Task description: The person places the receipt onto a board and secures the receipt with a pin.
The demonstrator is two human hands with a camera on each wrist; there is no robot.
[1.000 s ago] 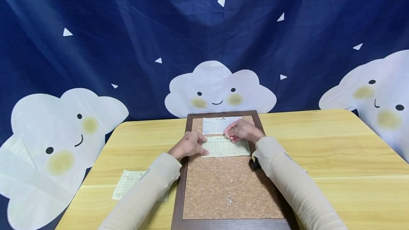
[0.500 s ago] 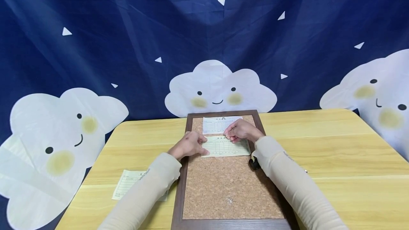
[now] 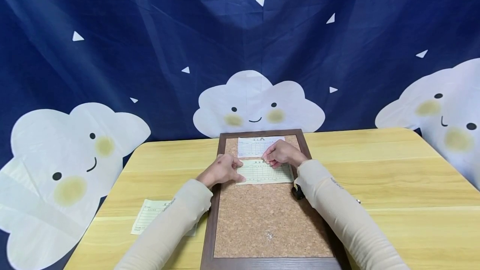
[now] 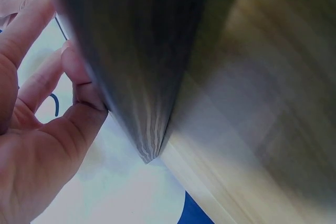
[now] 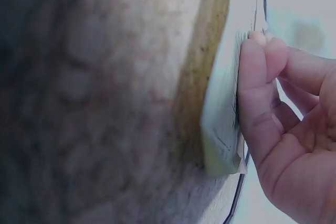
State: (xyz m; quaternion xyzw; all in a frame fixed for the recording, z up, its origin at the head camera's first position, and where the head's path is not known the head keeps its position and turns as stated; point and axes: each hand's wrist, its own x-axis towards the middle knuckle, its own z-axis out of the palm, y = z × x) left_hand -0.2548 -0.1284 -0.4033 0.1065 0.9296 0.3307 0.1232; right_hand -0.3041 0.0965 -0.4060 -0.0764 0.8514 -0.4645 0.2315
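Observation:
A pale yellow printed form (image 3: 258, 174) lies across the upper part of a framed cork board (image 3: 270, 220). My left hand (image 3: 222, 169) rests at its left edge, thumb on the lower corner and fingertips by the upper one. At the form's top middle, my right hand (image 3: 282, 153) pinches a small pale pin (image 5: 257, 37) between thumb and forefinger, mostly hidden by the fingers. Just above is a white printed form (image 3: 249, 147), partly covered by the right hand. In the right wrist view the yellow form (image 5: 220, 124) stands slightly off the cork at its near edge.
Another yellow form (image 3: 150, 216) lies on the wooden table (image 3: 393, 170) left of the board, partly behind the left sleeve. A small black object (image 3: 298, 193) shows beside the right sleeve. A tiny shiny item (image 3: 358, 201) lies to the right. A blue cloud-print curtain (image 3: 240, 32) hangs behind.
My right fingers shift very slightly at the top of the yellow form, still pinching the pin. The left hand and both forms on the board stay in place.

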